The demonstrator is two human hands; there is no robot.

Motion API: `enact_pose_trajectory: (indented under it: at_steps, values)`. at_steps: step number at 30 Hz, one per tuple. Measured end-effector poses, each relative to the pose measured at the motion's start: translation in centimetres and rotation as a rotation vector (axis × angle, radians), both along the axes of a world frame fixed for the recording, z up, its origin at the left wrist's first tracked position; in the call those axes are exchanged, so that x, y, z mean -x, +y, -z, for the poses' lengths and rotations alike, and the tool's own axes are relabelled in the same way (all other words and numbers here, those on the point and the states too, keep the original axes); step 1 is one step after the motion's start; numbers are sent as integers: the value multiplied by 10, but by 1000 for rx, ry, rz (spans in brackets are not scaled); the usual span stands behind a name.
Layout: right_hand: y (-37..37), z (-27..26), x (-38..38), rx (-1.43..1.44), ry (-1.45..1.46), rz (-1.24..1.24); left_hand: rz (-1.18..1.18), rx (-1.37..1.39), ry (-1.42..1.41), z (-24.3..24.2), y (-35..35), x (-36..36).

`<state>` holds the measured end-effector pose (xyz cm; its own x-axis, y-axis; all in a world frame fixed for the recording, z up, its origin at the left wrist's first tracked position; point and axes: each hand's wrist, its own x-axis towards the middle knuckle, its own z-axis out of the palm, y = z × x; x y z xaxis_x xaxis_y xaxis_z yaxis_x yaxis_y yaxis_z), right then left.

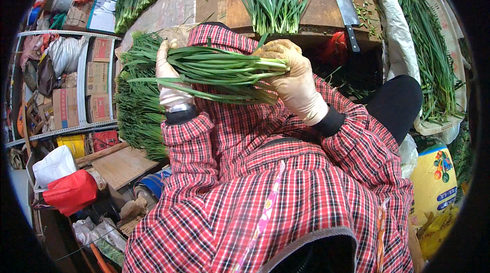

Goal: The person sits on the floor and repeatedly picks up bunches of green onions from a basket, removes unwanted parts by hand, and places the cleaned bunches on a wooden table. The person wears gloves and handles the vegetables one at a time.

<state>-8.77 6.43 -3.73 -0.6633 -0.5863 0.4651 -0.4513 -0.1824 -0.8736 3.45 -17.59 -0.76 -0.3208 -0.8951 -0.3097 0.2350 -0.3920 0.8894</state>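
Observation:
Both of my hands wear pale gloves and hold one bunch of garlic chives (226, 64) level above my lap. My left hand (170, 74) grips the leafy end, with several long leaves hanging loose under it. Around the pale stem ends closes my right hand (293, 72), its glove stained at the fingers. Another bunch of chives (275, 1) lies on the wooden board (321, 9) in front of me, stems towards me. A cleaver (345, 7) with a black handle rests to its right, beside small cut stem pieces (367, 16).
Stacked chives (141, 108) stand at my left, with another pile (139, 3) farther forward. A lined basket (440, 127) of long green leaves (428, 51) is at the right. Metal shelving (82, 78) with cardboard boxes and a red bag (71, 192) lie far left; a yellow sack (434, 181) stands lower right.

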Motion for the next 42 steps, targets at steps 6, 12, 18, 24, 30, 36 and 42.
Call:
enact_pose_trajectory:
  at_steps: [6,12,18,24,30,36,42]
  values:
    - [8,-5,1,64,-99,-139,18,56,12,9,-5,-2]
    - [102,-34,72,166,-690,-791,-104,34,-16,13,-14,-1]
    - [115,2,71,-904,174,-53,-14,63,28,5,-3,1]
    - [36,3,31,-442,-387,-193,245,52,361,9,-8,-3]
    - [25,1,16,94,-855,-504,382,162,574,18,-15,-9]
    - [121,-10,89,27,-956,-290,493,128,815,21,-15,-12]
    - [116,-2,68,-709,-102,32,338,-6,497,18,-24,-13]
